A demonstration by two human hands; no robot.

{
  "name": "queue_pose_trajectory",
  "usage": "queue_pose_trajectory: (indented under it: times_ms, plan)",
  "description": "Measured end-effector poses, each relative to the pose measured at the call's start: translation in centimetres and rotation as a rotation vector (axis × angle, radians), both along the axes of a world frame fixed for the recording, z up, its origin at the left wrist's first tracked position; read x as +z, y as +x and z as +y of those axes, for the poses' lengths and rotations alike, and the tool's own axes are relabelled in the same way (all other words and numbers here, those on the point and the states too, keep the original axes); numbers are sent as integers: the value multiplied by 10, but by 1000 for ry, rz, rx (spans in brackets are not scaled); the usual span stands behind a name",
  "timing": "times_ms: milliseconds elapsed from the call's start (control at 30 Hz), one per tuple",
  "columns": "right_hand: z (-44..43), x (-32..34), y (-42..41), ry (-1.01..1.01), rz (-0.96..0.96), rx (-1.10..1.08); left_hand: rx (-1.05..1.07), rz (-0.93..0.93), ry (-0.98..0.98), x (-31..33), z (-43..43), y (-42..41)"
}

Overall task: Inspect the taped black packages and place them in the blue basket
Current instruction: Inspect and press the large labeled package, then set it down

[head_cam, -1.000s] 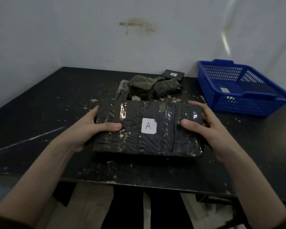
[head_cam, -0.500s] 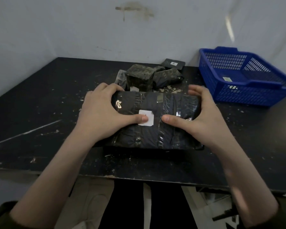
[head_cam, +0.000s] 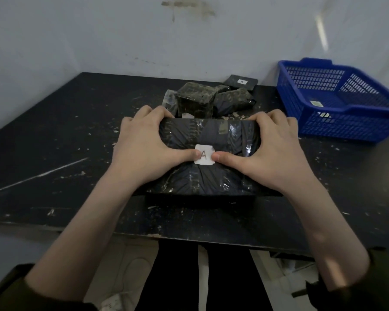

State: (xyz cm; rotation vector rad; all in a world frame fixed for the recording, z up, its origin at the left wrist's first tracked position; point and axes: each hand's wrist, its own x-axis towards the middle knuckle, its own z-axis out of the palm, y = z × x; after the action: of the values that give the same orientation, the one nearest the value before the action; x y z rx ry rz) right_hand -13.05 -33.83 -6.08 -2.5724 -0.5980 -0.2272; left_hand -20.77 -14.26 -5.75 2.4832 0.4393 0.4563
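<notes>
A large taped black package (head_cam: 208, 135) with a white label marked A lies on the black table (head_cam: 54, 153) in front of me. My left hand (head_cam: 142, 149) grips its left end and my right hand (head_cam: 276, 151) grips its right end. Both thumbs press on the top by the label, and the fingers curl over the far edge. Behind it sits a pile of smaller taped black packages (head_cam: 198, 99), and a flat one with a white label (head_cam: 241, 81) lies by the wall. The blue basket (head_cam: 337, 129) stands at the right, apart from my hands.
A white wall closes off the back and left of the table. The table's front edge runs just below the package, with my legs and the floor beneath. A small label lies inside the basket.
My hands have slid from the package's ends toward its middle, thumbs meeting at the label. The package is squeezed narrower and sits a little farther from me.
</notes>
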Motion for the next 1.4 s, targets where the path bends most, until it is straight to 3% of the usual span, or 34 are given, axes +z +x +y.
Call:
queue_pose_trajectory:
  times_ms: [433,600,800,1067,1233,1400]
  plan:
    - [3,3,2,8,29,-5,-82,121,67,11,8,7]
    - [5,12,-4,-194,-93,-45,-62,54,70,7,5,2]
    - [-3,16,-3,-45,10,107,-19,-74,156,4,0,-14]
    - [-31,-23,-14,143,-289,136,-127,-473,205,-46,-4,-21]
    - [-32,-63,-15,292,-561,124,-234,-513,419,-50,0,-20]
    - [-27,-76,-17,310,-630,125,-261,-461,724,-59,-1,-18]
